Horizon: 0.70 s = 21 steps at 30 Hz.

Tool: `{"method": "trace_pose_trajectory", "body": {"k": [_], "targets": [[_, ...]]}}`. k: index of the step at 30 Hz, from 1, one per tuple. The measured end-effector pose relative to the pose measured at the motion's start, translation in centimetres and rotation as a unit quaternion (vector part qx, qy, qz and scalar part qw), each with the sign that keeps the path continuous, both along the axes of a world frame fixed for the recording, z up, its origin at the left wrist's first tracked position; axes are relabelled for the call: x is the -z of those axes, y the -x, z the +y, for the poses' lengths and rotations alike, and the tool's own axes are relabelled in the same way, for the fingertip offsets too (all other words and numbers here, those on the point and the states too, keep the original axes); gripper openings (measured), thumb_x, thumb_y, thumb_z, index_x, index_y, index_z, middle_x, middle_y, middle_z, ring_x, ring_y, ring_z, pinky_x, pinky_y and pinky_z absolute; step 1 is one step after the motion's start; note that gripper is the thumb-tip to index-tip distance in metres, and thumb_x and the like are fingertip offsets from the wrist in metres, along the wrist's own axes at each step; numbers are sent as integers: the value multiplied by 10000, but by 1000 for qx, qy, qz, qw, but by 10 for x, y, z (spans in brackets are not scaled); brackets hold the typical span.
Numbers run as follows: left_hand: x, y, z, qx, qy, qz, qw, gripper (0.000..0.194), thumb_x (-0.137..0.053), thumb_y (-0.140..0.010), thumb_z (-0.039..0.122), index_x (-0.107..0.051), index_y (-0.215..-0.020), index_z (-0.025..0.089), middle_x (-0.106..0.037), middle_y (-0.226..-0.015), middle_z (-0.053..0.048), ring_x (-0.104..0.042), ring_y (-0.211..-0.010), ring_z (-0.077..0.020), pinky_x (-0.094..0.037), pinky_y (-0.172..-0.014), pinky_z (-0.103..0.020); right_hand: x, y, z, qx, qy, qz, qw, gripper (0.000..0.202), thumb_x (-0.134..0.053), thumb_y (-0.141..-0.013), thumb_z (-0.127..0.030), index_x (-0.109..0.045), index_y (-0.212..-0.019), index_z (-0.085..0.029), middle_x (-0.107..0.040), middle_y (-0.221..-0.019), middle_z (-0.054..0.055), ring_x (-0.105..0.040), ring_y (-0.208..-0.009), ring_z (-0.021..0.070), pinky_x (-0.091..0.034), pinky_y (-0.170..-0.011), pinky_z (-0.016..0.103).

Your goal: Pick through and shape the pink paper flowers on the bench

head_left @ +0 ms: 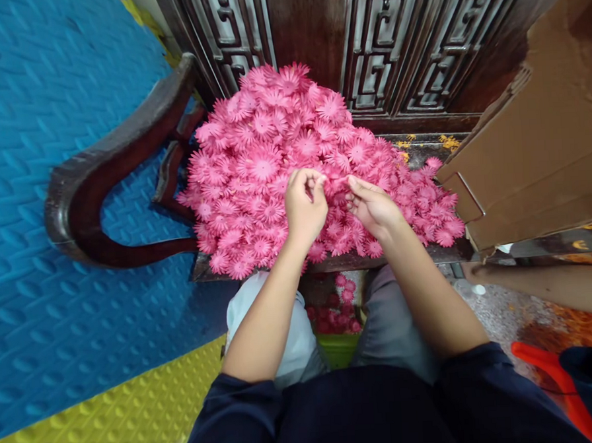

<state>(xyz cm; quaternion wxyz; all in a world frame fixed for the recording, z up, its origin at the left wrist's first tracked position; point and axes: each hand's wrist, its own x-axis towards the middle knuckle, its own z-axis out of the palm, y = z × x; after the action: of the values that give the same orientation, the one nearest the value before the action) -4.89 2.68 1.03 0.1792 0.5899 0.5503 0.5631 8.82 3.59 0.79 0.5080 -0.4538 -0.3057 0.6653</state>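
Note:
A large heap of pink artificial flowers (pixel 266 170) with narrow, pointed petals covers a dark wooden bench seat (pixel 214 273). Over the front of the heap, my left hand (pixel 306 206) is closed in a pinch, thumb against forefinger. My right hand (pixel 376 207) pinches just to its right, palm turned partly upward, its other fingers curled. A small pink flower piece (pixel 337 183) spans the gap between both sets of fingertips. It blends with the flowers behind it, so its exact shape is hard to make out.
A curved wooden armrest (pixel 71 200) rises at the left, and a carved backrest (pixel 311 35) stands behind. An open cardboard box (pixel 534 136) is at the right. Pink flowers (pixel 347 295) lie below, between my knees. Another person's bare limb (pixel 552 287) and a red plastic piece (pixel 557 373) are at lower right.

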Motion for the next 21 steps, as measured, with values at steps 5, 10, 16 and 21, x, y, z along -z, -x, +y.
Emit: {"method": "trace_pose_trajectory", "body": {"k": [5, 10, 16, 21], "targets": [[-5, 33, 15, -225, -26, 11, 974, 129, -495, -878, 203, -492, -750, 200, -501, -788, -16, -501, -787, -147, -380, -771, -332, 3, -10, 6, 62, 0, 14, 998, 188, -744, -644, -305, -660, -801, -244, -652, -777, -50, -498, -571, 52, -441, -565, 201], [-6, 39, 17, -263, 24, 111, 958, 162, -575, -847, 289, -603, -968, 185, -581, -913, -43, -548, -897, -206, -350, -853, -433, -2, -6, 3, 46, 22, 32, 998, 90, -704, -700, -271, -660, -774, -245, -646, -764, -54, -513, -579, 53, -440, -586, 210], [0, 3, 1, -28, -34, 105, 993, 134, -607, -821, 321, -645, -774, 202, -621, -790, -12, -563, -790, -168, -412, -788, -336, -11, 5, -5, 34, 49, 55, 997, 73, -703, -694, -193, -667, -749, -225, -638, -685, -70, -508, -559, 34, -414, -563, 180], [3, -10, 1, 61, 11, 5, 998, 78, -654, -772, 237, -670, -716, 185, -610, -713, 7, -537, -667, -115, -427, -673, -259, -12, 5, -5, -30, 78, 71, 994, 106, -729, -680, -261, -652, -745, -228, -659, -704, -59, -536, -604, 59, -421, -571, 194]]}}
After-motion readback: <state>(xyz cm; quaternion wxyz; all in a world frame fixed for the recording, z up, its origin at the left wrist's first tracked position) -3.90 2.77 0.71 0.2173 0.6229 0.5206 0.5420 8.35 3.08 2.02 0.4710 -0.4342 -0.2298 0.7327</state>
